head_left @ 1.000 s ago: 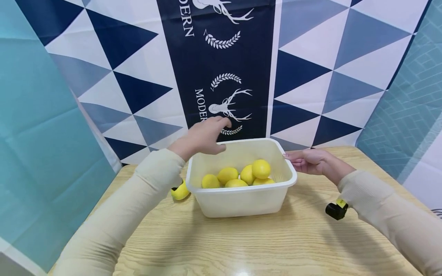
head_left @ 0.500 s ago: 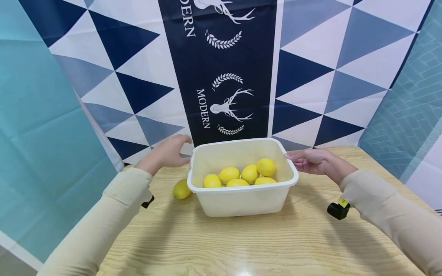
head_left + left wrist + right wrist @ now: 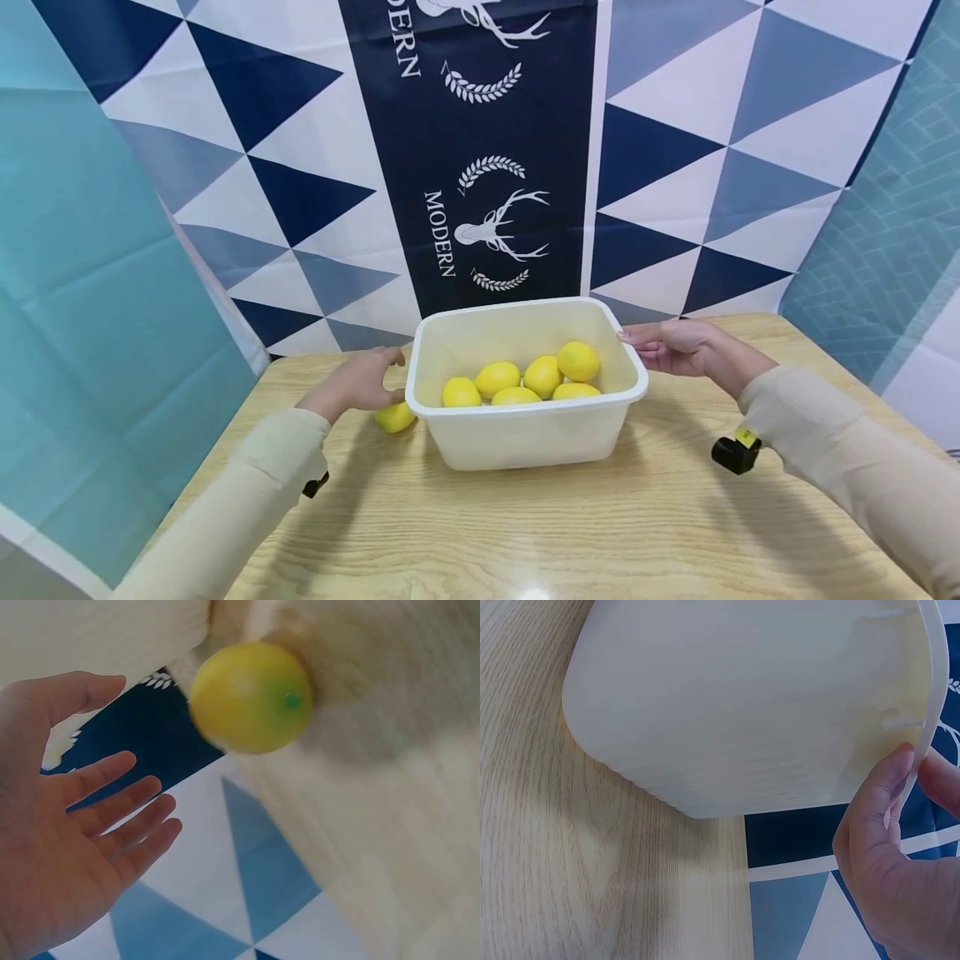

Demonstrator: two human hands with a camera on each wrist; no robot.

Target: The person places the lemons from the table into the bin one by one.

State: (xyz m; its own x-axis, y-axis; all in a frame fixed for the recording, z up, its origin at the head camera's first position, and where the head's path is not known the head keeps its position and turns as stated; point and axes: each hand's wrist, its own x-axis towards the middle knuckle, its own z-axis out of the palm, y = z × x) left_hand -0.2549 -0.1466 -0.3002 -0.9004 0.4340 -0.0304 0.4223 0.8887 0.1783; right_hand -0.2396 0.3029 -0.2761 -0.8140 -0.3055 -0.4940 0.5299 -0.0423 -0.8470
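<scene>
A white plastic basin (image 3: 525, 437) stands on the table with several yellow lemons (image 3: 498, 380) inside. Its right rim is pinched between the thumb and fingers of my right hand (image 3: 675, 346), as the right wrist view shows close up. Outside the basin's left wall lies a single lemon (image 3: 393, 418), greenish at one tip (image 3: 251, 697). Over that lemon is my left hand (image 3: 360, 382), its fingers spread and relaxed with nothing between them. In the left wrist view a gap separates the fingertips from the fruit.
The wooden table (image 3: 465, 533) has its back edge against a patterned cloth (image 3: 315, 167) with triangles and deer heads. A teal cloth (image 3: 97, 292) hangs along the left side. Each wrist carries a small black camera (image 3: 737, 452).
My left hand has moved from above the basin out to the left, then lowered to the loose lemon. My right hand has stayed at the rim; the topmost lemon has shifted slightly right.
</scene>
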